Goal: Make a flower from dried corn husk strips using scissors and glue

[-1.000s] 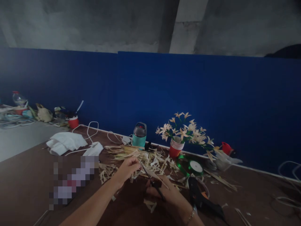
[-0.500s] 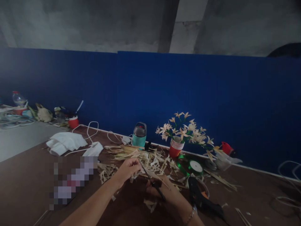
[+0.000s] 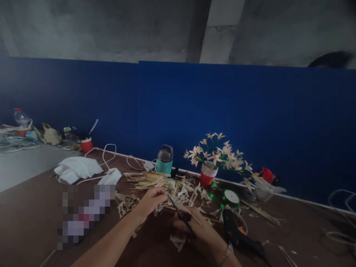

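My right hand (image 3: pixel 201 226) is closed round dark-handled scissors (image 3: pixel 185 220), whose blades point up and left toward my other hand. A thin pale husk strip (image 3: pixel 189 212) runs between the hands, lying along the scissors. My left hand (image 3: pixel 154 198) pinches the strip's far end between thumb and fingertips, close to the blade tips. Just beyond both hands spreads a heap of dry husk pieces (image 3: pixel 183 189). A small husk scrap (image 3: pixel 178 243) lies below my right hand.
A red cup (image 3: pixel 208 175) holds pale flowers (image 3: pixel 219 154) behind the heap, left of a green ribbon spool (image 3: pixel 231 197). A black glue gun (image 3: pixel 241 237) lies right of my wrist. A teal bottle (image 3: pixel 164 163), white cloth (image 3: pixel 79 168) and cables are also about.
Both hands, the scissors and the strip hold almost the same place. At the upper right, a dark shape behind the blue partition has shifted slightly left.
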`<action>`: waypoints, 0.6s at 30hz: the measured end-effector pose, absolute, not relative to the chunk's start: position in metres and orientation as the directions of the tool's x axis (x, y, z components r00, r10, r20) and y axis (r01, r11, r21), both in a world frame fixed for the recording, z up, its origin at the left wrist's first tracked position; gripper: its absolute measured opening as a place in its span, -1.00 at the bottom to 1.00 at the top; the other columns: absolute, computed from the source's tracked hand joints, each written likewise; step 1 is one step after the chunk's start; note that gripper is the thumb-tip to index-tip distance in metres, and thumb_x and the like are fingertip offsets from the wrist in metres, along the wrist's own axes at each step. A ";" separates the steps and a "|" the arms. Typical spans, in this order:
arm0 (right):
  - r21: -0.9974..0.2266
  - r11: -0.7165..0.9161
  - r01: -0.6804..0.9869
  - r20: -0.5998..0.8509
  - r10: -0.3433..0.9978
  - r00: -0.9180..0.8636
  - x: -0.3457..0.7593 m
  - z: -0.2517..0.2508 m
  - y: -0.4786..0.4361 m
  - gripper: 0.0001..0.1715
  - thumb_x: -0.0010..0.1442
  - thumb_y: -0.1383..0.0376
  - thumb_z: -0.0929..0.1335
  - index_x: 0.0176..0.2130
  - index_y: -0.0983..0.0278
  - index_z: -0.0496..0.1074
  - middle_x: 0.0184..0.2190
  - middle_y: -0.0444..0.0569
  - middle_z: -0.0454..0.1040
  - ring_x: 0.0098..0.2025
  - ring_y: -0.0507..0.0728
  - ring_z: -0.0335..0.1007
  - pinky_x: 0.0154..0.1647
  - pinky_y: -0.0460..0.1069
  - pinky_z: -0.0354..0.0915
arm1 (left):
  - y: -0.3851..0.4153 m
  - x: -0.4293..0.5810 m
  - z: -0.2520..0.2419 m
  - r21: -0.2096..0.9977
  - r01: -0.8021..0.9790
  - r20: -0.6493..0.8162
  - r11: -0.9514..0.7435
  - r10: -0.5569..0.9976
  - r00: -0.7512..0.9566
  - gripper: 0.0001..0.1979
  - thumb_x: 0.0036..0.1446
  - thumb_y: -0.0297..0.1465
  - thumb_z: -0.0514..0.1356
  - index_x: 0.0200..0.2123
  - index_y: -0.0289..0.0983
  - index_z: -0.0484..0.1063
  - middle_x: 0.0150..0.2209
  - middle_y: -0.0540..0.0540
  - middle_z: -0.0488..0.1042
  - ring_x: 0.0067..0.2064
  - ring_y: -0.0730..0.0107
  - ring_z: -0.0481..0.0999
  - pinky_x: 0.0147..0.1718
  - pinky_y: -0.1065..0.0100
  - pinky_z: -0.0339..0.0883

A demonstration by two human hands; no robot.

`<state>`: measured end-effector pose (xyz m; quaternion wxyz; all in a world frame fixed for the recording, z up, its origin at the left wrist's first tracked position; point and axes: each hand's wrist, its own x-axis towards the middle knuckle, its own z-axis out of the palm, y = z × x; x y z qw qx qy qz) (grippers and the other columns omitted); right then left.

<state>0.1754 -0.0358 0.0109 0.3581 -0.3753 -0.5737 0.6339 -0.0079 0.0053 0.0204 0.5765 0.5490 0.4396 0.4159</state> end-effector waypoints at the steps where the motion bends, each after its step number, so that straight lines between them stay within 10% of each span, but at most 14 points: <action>1: -0.996 -0.088 -0.025 -0.067 0.889 -0.454 0.175 0.010 -0.036 -0.68 -0.09 0.14 0.44 -0.46 0.35 0.39 -0.65 -0.21 0.25 -0.63 -0.08 0.10 -0.68 -0.19 0.03 | 0.005 -0.007 0.021 0.999 -0.004 -0.038 0.040 0.963 0.266 -0.84 -0.12 -0.31 0.17 -0.56 -0.30 0.34 -0.57 0.05 0.34 -0.51 0.50 0.26 -0.47 0.45 0.10; 18: -0.996 -0.034 0.077 -0.066 0.879 -0.472 0.177 0.013 -0.037 -0.70 -0.04 0.13 0.39 -0.44 0.35 0.43 -0.68 -0.22 0.28 -0.71 -0.11 0.04 -0.76 -0.21 -0.03 | 0.009 -0.013 0.016 0.999 0.036 -0.041 0.031 0.950 0.310 -0.82 -0.10 -0.31 0.18 -0.57 -0.32 0.33 -0.62 0.07 0.31 -0.57 0.56 0.22 -0.54 0.48 0.06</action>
